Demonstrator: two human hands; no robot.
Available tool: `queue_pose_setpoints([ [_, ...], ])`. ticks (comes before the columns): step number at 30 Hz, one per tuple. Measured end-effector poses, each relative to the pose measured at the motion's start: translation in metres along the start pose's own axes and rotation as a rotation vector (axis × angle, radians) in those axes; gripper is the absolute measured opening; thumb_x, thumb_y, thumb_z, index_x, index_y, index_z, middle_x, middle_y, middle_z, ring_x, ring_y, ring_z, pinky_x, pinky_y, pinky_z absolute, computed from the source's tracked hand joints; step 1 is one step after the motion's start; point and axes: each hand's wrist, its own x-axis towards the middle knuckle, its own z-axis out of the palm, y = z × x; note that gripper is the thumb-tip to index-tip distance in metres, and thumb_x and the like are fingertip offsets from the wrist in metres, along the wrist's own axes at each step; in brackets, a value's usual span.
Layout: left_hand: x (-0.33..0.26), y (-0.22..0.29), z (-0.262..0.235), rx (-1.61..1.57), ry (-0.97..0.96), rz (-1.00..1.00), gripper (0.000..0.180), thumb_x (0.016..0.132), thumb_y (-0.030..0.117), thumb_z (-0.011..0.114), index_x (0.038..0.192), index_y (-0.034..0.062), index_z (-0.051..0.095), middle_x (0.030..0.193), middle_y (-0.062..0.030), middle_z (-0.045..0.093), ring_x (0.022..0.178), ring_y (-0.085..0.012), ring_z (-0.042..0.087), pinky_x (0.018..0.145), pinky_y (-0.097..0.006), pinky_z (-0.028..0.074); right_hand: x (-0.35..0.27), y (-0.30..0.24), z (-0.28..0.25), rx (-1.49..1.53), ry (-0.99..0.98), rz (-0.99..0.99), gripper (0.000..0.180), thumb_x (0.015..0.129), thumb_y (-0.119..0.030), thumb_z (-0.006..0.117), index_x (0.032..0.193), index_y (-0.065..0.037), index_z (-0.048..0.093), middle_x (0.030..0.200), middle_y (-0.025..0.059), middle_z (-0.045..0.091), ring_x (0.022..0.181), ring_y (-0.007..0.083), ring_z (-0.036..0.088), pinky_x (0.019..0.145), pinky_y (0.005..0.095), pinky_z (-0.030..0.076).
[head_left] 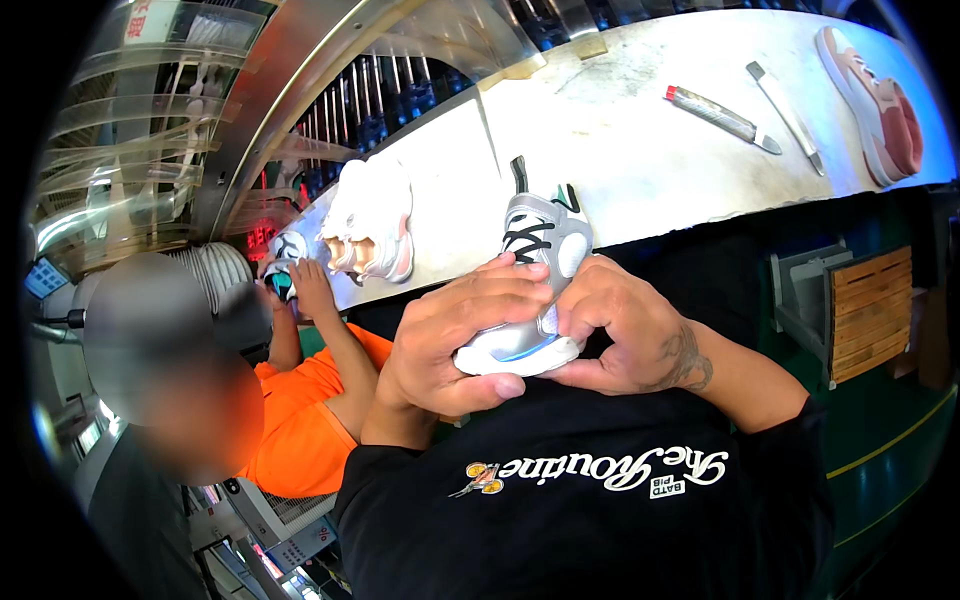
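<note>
A grey-and-white shoe (560, 248) is being held between both hands. Its toe is being gripped by the left hand (470, 325), half closed, with the fingers over the top and the thumb by the sole. Its side is being gripped by the right hand (625, 325), mostly closed. Beyond the right hand, a red-ended tube (722, 116), a white-handled tool (788, 118) and a pink shoe (878, 115) are being supported by the desk (635, 115). Left of the left hand, white footwear (370, 215) is being supported; farther left, another shoe (283, 282) is being held by a co-worker's hands (312, 287).
</note>
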Motion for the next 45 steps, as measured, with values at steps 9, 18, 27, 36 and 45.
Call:
queue_pose_setpoints([
  [9, -0.002, 0.017, 0.008, -0.039, 0.039, -0.156, 0.061, 0.089, 0.036, 0.079, 0.13, -0.007, 0.07, 0.135, -0.0288, 0.072, 0.14, -0.0467, 0.064, 0.128, -0.059, 0.036, 0.006, 0.003, -0.007, 0.144, -0.055, 0.154, 0.057, 0.076, -0.018, 0.103, 0.108, -0.005, 0.057, 0.101, 0.0098, 0.064, 0.087, 0.0264, 0.07, 0.077, 0.0363, 0.058],
  [18, -0.017, 0.014, 0.013, -0.045, 0.096, -0.159, 0.051, 0.087, 0.028, 0.087, 0.123, -0.0037, 0.07, 0.131, -0.0267, 0.073, 0.135, -0.0426, 0.066, 0.129, -0.059, 0.034, -0.004, 0.004, 0.012, 0.076, -0.007, 0.106, 0.061, 0.073, -0.015, 0.102, 0.116, -0.006, 0.059, 0.105, 0.0115, 0.066, 0.092, 0.0303, 0.069, 0.082, 0.0402, 0.058],
  [27, -0.015, 0.018, 0.013, 0.175, 0.12, -0.117, 0.065, 0.071, 0.024, 0.106, 0.119, -0.0037, 0.072, 0.125, -0.0244, 0.079, 0.131, -0.0425, 0.072, 0.118, -0.057, 0.052, 0.004, 0.006, 0.009, 0.024, -0.149, 0.106, 0.06, 0.071, -0.01, 0.098, 0.117, -0.004, 0.06, 0.106, 0.0112, 0.064, 0.092, 0.031, 0.065, 0.081, 0.0418, 0.055],
  [36, -0.014, 0.01, -0.003, 0.319, 0.198, -0.123, 0.076, 0.068, 0.039, 0.104, 0.12, -0.005, 0.071, 0.124, -0.0228, 0.076, 0.119, -0.0399, 0.075, 0.103, -0.049, 0.061, -0.002, 0.019, 0.033, -0.259, 0.131, 0.038, 0.068, 0.069, -0.016, 0.102, 0.126, -0.001, 0.068, 0.115, 0.013, 0.064, 0.099, 0.0309, 0.067, 0.085, 0.0394, 0.058],
  [45, -0.016, 0.043, 0.015, 0.968, 0.202, -0.439, 0.083, 0.082, 0.051, 0.091, 0.137, -0.0019, 0.061, 0.124, -0.0183, 0.061, 0.116, -0.0391, 0.052, 0.103, -0.053, 0.044, -0.004, 0.036, 0.046, -0.21, 0.127, 0.087, 0.053, 0.072, -0.008, 0.095, 0.117, -0.002, 0.068, 0.111, 0.0145, 0.061, 0.094, 0.0337, 0.065, 0.081, 0.0427, 0.055],
])
